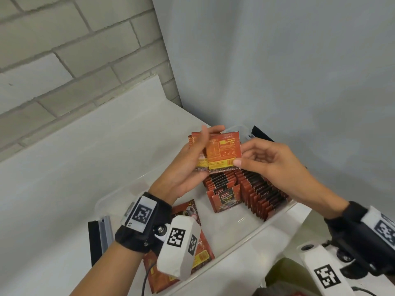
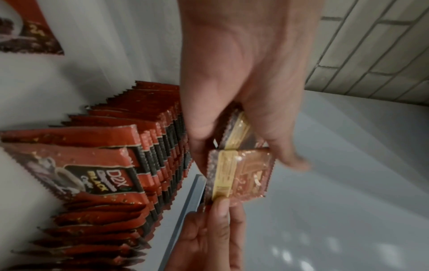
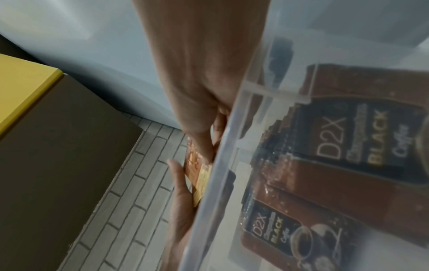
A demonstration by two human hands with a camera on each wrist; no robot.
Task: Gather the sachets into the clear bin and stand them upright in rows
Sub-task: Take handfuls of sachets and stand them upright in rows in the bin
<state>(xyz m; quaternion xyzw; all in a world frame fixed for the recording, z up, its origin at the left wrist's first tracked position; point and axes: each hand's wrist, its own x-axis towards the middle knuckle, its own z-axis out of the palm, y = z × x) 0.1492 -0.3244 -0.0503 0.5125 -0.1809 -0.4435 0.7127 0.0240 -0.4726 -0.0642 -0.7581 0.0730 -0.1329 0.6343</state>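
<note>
Nearest us, flat sachets (image 1: 198, 251) lie unsorted in the clear bin (image 1: 275, 223). Beyond them two upright rows (image 1: 256, 191) stand finished. Farther on, our left hand (image 1: 188, 165) grips a small stack (image 1: 222, 150), our right hand (image 1: 265, 159) pinching its front sachet. Roughly halfway, we judge.

Flat sachets (image 1: 198, 248) partly hidden by wrist cam, L fingers (image 2: 294, 161) motion-blurred, small print unreadable

Clear bin (image 1: 275, 221) on table (image 1: 64, 178), far-right corner by the walls. Upright sachet rows (image 1: 256, 189) in bin's far-right part; loose sachets (image 1: 201, 253) flat at near-left. Both hands' sachets (image 1: 222, 152) above the rows.
</note>
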